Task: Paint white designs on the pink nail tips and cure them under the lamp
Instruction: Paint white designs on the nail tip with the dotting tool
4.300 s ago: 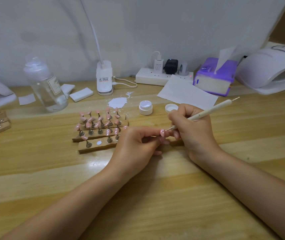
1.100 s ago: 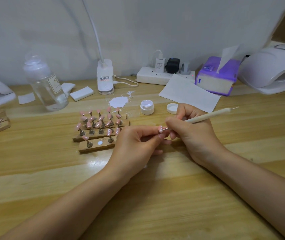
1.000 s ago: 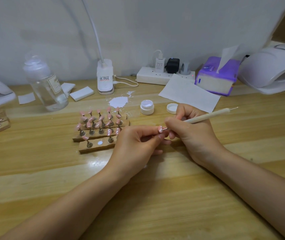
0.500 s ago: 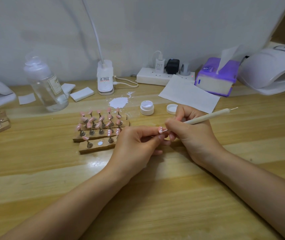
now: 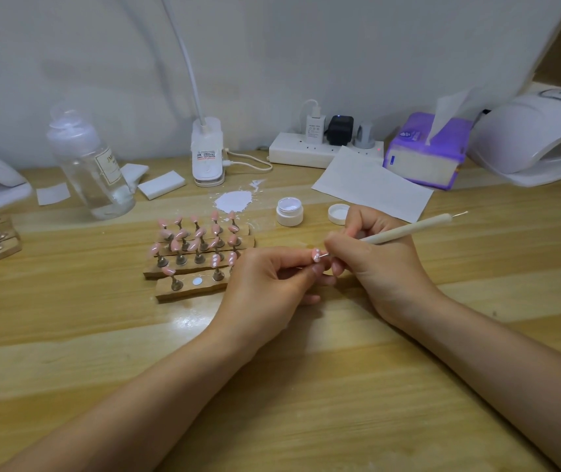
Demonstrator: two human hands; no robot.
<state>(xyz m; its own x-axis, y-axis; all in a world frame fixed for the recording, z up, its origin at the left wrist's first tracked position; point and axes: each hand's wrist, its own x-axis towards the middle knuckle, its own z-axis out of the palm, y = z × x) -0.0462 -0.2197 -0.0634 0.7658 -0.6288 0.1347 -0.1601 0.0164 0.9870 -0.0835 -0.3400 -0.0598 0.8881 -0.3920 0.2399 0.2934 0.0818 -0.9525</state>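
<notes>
One open jar (image 5: pixel 289 211), white gel inside

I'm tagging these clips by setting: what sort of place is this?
Probably a nail-art workbench: pink nail tips stand on wooden holders, a curing lamp sits at the right, and an open white gel pot is nearby.

1. Setting: home nail-art workstation on a light wooden desk (image 5: pixel 67 335).
2. Evidence: wooden racks of pink nail tips (image 5: pixel 197 253) left of the hands; white dome curing lamp (image 5: pixel 538 137) far right; small white gel pot (image 5: pixel 289 211) just beyond.
</notes>
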